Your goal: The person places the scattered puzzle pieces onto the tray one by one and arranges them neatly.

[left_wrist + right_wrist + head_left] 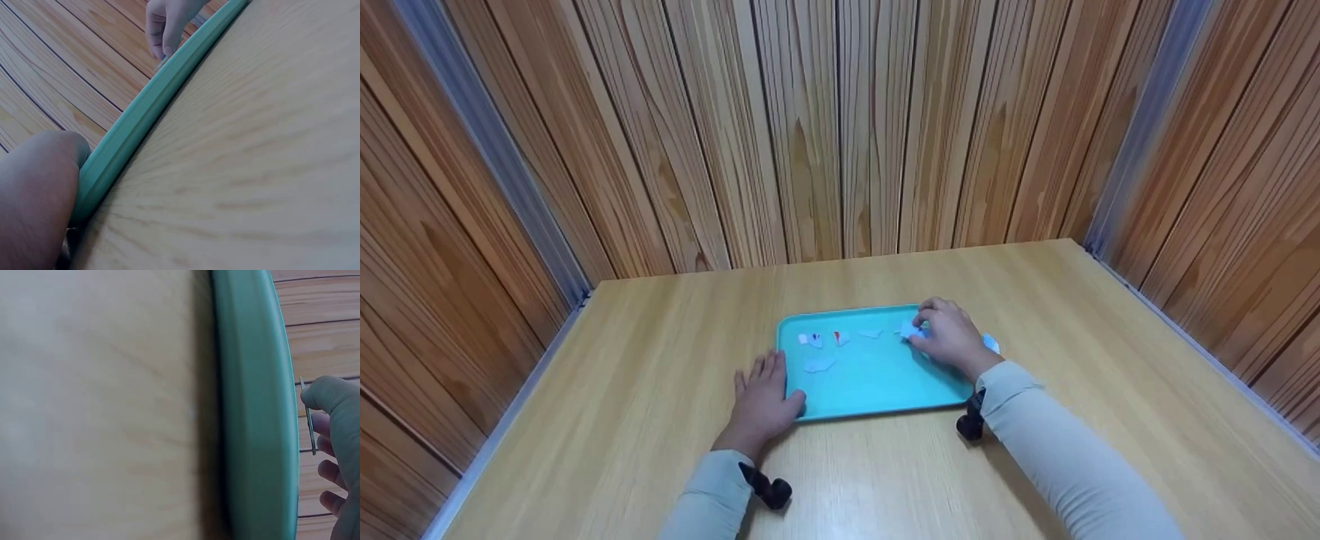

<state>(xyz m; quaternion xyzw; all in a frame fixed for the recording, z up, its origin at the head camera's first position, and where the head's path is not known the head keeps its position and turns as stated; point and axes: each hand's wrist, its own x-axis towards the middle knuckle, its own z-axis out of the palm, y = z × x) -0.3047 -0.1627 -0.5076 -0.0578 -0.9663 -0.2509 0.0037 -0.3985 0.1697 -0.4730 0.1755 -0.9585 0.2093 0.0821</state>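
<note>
A turquoise tray (877, 386) lies on the table. My right hand (952, 337) is over its far right part, pinching a thin, flat, pale blue piece (910, 330) between thumb and fingers. In the right wrist view this piece (309, 424) appears edge-on above the rim. The left hand (763, 401) rests at the tray's left edge, fingers extended, with the thumb over the near left corner. Several small flat pale pieces lie on the tray: one with a red mark (841, 339), a plain one (871, 334) and a larger one (819, 365). Their exact kind cannot be told.
A wooden table (675, 360) surrounds the tray, with panelled walls (810, 135) behind and at both sides. A white and blue item (991, 343) shows partly behind my right wrist, beyond the tray's right edge. Black wrist devices (769, 489) are strapped over both sleeves.
</note>
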